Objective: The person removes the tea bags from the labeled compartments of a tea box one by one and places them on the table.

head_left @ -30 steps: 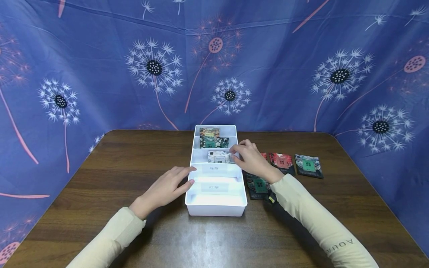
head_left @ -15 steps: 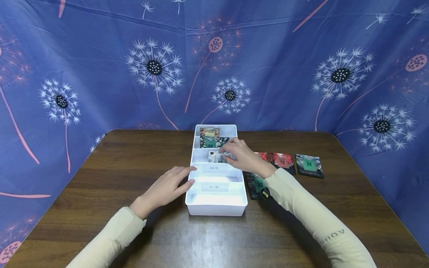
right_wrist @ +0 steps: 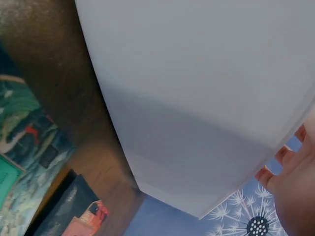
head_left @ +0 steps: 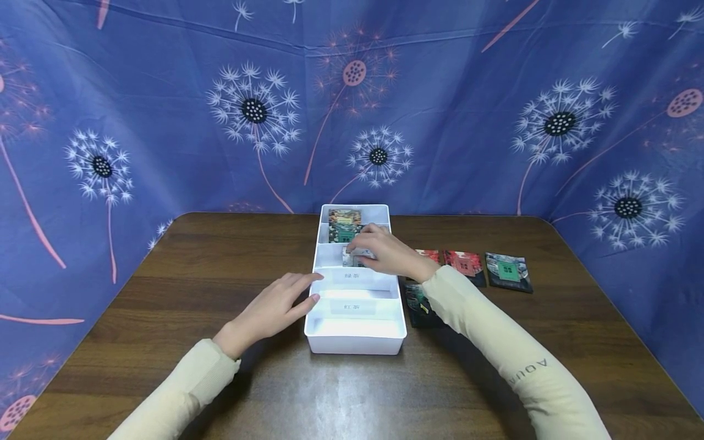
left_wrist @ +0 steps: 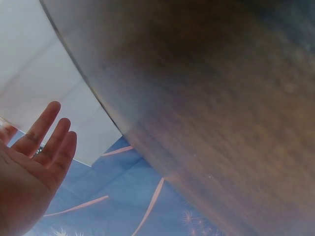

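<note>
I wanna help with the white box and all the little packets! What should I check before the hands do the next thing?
1. White box sitting upright on the table: ok.
2. Left hand at the box's left edge: ok, fingertips are right by the rim.
3. White packet inside the middle compartment: ok, though partly covered.
4. Right hand pinching that packet: cannot tell; its own fingers hide the spot.
5. Every packet in the box: not ok; several lie on the table to its right, like the rightmost green-labelled packet.
</note>
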{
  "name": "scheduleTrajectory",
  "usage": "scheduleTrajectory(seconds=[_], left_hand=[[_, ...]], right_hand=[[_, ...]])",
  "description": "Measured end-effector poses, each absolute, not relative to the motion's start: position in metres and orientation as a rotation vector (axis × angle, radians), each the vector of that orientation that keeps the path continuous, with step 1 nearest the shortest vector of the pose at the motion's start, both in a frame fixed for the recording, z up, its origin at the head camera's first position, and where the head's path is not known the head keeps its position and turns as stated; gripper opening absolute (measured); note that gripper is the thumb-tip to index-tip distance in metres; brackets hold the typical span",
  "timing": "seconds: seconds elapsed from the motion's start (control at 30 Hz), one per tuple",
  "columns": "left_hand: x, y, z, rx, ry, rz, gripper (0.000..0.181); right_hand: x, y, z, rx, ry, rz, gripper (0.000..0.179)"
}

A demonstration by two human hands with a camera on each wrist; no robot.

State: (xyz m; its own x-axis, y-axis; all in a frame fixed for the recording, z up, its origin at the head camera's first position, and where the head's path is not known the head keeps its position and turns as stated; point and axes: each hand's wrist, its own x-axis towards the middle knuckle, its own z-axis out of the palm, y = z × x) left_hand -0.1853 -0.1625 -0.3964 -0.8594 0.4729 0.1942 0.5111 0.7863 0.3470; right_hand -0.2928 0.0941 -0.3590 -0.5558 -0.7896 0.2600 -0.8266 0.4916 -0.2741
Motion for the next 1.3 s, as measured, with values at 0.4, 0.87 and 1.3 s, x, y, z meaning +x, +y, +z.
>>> scheduleTrajectory(seconds=[0.4, 0.87, 1.3], left_hand=[[-0.185, -0.161, -0.396, -0.786, -2.89, -0.612, 0.053], [-0.184, -0.162, -0.396, -0.783, -2.874, -0.633, 0.048], [-0.184, -0.161, -0.396, -0.782, -2.879, -0.632, 0.052]], right_hand=[[-0.297, 0.082, -0.355, 1.544, -2.632, 0.482, 0.024], [-0.303, 0.075, -0.356, 1.578, -2.647, 0.349, 0.026], [-0.301, 0.076, -0.351, 1.592, -2.662, 0.301, 0.026]])
